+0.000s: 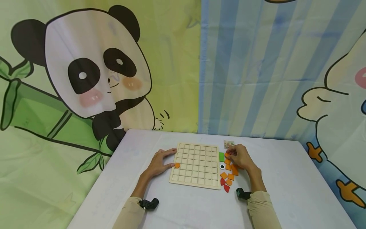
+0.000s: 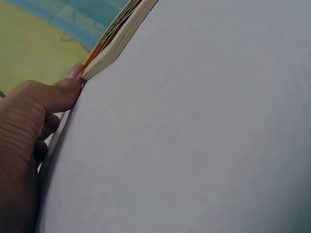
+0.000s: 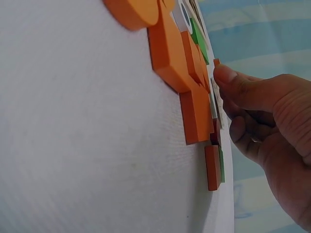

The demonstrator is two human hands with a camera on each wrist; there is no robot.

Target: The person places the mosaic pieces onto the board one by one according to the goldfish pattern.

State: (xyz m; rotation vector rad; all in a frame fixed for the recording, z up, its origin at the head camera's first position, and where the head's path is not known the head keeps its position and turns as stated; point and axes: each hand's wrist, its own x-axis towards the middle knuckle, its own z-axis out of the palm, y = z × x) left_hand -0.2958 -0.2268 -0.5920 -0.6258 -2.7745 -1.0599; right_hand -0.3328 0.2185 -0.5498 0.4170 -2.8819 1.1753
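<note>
My left hand (image 1: 158,163) rests against the left edge of a wooden grid board (image 1: 197,166), thumb and forefinger spread apart along it. Close to that thumb, an orange piece (image 1: 177,165) sits in a square of the leftmost column. In the left wrist view the thumb touches the board's rim (image 2: 116,48). My right hand (image 1: 241,157) is over the loose pieces right of the board. Between its thumb and fingertips it pinches a small orange piece (image 3: 216,61), mostly hidden by the fingers.
Beside the board lie a green square (image 1: 221,156), a white piece with a black ring (image 1: 222,166), several orange pieces (image 1: 231,176) and red pieces (image 1: 226,188). A small patterned card (image 1: 228,144) lies behind them. Printed curtains hang behind the white table (image 1: 183,210).
</note>
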